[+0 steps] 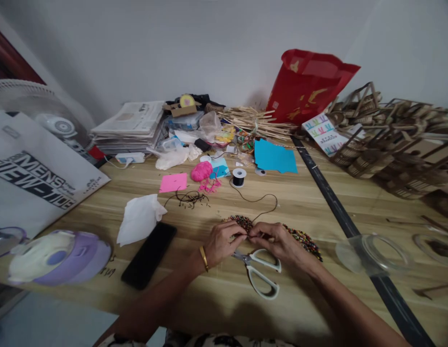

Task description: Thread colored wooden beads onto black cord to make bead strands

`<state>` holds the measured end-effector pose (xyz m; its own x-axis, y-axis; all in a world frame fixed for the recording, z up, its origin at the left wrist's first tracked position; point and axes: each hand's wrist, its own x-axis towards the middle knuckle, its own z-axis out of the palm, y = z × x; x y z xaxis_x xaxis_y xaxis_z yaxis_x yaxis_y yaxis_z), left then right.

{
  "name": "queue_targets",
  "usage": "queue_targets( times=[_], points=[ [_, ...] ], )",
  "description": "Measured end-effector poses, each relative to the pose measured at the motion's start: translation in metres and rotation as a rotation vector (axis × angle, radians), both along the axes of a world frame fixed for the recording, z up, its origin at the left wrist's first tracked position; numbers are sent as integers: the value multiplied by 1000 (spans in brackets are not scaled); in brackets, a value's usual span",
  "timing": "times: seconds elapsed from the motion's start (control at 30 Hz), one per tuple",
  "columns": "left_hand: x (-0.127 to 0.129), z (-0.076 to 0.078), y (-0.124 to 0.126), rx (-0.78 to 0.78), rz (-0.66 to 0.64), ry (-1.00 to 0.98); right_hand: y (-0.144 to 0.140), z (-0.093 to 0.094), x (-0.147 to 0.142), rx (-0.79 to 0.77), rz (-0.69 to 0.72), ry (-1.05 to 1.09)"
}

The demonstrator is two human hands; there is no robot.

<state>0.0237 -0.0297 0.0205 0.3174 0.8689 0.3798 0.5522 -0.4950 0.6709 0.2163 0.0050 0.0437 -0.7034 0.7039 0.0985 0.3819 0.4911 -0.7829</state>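
Both hands meet at the near middle of the pale wooden table (224, 299), right over the white-handled metal scissors (259, 272), which serve here as the landmark. The left hand (220, 242), a gold bangle on its wrist, sits just behind and left of the scissors, fingers curled and thumb and forefinger pinched tight on a strip of small multicoloured beadwork (299, 236). The right hand (278, 241) mirrors it just behind the scissors' handles, its fingertips also nipped shut on the same beaded strip, the two pinches almost touching. The beadwork shows on both sides of the hands, one end behind the left fingers, the other running out to the right of the scissors. A thin dark thread (262, 200) loops away from the pinch, back to a small black spool of cord (238, 177) standing well behind the scissors.

Left of the scissors lies a flat black phone (149, 255), with a crumpled white tissue (139, 219) just behind it. Farther behind sit a square pink paper note (173, 182) and a ball of bright pink yarn (201, 171). Right of the scissors, a clear round plastic lid (372, 253) rests on the table.
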Motion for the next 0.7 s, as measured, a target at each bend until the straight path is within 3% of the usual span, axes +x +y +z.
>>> queue_targets(
  times=[0.2, 0.37, 0.47, 0.63, 0.7],
  points=[
    [-6, 3, -3, -90, -67, 149, -9, 1, 20, 175, 27, -61],
    [-33, 9, -23, -153, 61, 308, -12, -19, 30, 339, 0, -186],
    [-63, 3, -45, -102, 331, 445, -15, -35, 30, 433, -61, -240],
    [-117, -20, -94, 45, 867, 617, -18, -50, 32, 516, -130, -220],
    [-132, -29, -110, 49, 1000, 704, -18, -53, 34, 549, -152, -189]
  ],
)
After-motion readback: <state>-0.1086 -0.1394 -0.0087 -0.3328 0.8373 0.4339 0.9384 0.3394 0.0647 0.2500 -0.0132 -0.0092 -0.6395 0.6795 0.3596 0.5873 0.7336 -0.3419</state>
